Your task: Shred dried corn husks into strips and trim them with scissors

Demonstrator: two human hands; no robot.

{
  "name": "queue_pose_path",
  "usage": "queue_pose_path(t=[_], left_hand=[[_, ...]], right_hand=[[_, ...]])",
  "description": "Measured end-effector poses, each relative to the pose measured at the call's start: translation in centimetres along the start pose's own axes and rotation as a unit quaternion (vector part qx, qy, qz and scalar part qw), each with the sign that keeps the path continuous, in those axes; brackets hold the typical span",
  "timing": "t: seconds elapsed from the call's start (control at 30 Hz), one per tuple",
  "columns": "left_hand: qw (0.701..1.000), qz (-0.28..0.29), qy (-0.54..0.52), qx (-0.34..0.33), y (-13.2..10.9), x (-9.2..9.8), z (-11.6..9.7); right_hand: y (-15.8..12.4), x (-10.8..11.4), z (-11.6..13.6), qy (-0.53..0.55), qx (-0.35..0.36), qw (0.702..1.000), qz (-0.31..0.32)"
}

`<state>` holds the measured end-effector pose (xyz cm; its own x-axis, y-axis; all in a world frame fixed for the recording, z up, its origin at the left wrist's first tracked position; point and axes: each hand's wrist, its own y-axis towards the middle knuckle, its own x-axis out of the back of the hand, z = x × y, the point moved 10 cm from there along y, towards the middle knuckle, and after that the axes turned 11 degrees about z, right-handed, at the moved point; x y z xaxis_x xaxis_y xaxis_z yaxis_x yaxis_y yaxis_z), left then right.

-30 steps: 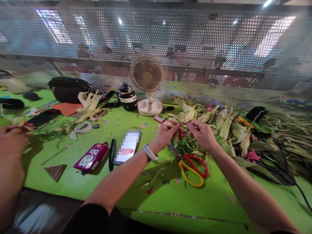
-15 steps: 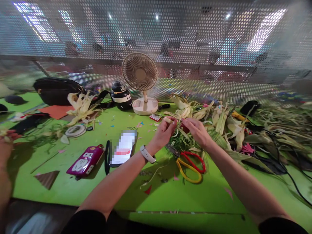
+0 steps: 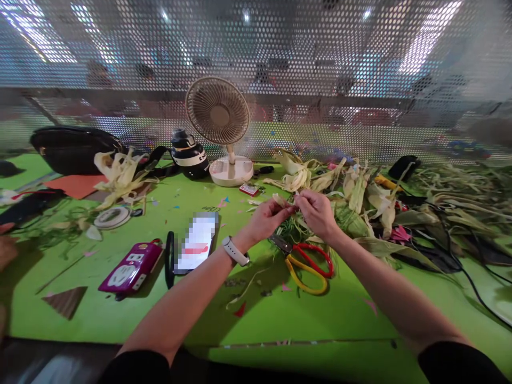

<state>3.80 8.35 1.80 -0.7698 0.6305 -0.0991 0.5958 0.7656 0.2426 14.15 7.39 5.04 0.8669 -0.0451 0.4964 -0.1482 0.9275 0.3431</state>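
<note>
My left hand (image 3: 270,220) is closed in a pinch on a pale corn husk strip (image 3: 282,201), which shows above the fingers. Right beside it my right hand (image 3: 316,212) is closed, fingertips meeting the left ones; what lies between them is too small to make out. Beneath both hands is a heap of shredded green strands (image 3: 290,230). Scissors (image 3: 307,266) with one red and one yellow handle lie just below the hands. Dried corn husks (image 3: 294,176) are piled behind and to the right.
A fan (image 3: 220,114) and a black bottle (image 3: 190,154) stand at the back, before a perforated screen. Left of my arm lie a phone (image 3: 198,242), a purple power strip (image 3: 132,268) and a tape roll (image 3: 112,217). Another person's hand (image 3: 7,248) is at the left edge. Cables (image 3: 466,266) run at right.
My hands stay together, with the right fingers now curled more tightly. The view has swung slightly right. The other person's hand at the left has slipped partly out of view.
</note>
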Motion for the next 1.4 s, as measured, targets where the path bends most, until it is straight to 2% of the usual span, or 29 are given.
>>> queue_pose_path(t=[0.07,0.2,0.33,0.43,0.67,0.8,0.87,1.0,1.13,1.2,1.4], left_hand=[[0.999,0.024,0.023,0.010,0.0,-0.2,0.1],[0.995,0.074,0.064,0.020,-0.2,-0.7,-0.3],[0.990,0.073,0.119,0.027,-0.3,-0.9,-0.4],[0.989,0.073,0.117,0.045,-0.3,-1.1,0.1],[0.989,0.111,0.047,0.088,-0.8,-2.5,1.1],[0.992,0.104,0.023,0.074,-0.7,-2.7,1.0],[0.994,0.089,0.000,0.064,-0.6,-2.4,0.7],[0.995,0.041,-0.058,0.073,-0.6,-0.8,0.7],[0.993,0.019,-0.091,0.073,-0.6,-0.1,0.7],[0.994,0.030,-0.077,0.067,-0.7,-0.3,0.5],[0.990,0.116,0.027,0.078,-0.8,-1.8,0.1]], right_hand=[[-0.2,0.3,0.5,-0.028,0.017,0.999,-0.016],[-0.2,0.3,1.7,-0.064,0.058,0.996,0.013],[-0.7,0.0,4.8,-0.092,0.180,0.978,0.041],[-1.1,0.0,5.7,-0.087,0.221,0.971,0.022],[-0.6,0.0,3.3,0.006,0.157,0.988,-0.009],[-0.1,-0.5,1.9,0.021,0.085,0.995,0.036],[0.0,-0.3,1.9,0.025,0.061,0.996,0.054],[0.1,1.2,2.4,-0.021,0.032,0.998,0.048],[0.3,0.3,1.3,-0.024,-0.004,0.995,0.096],[0.4,-0.2,0.9,-0.010,-0.007,0.995,0.101],[0.2,-0.4,1.6,-0.059,0.016,0.996,0.066]])
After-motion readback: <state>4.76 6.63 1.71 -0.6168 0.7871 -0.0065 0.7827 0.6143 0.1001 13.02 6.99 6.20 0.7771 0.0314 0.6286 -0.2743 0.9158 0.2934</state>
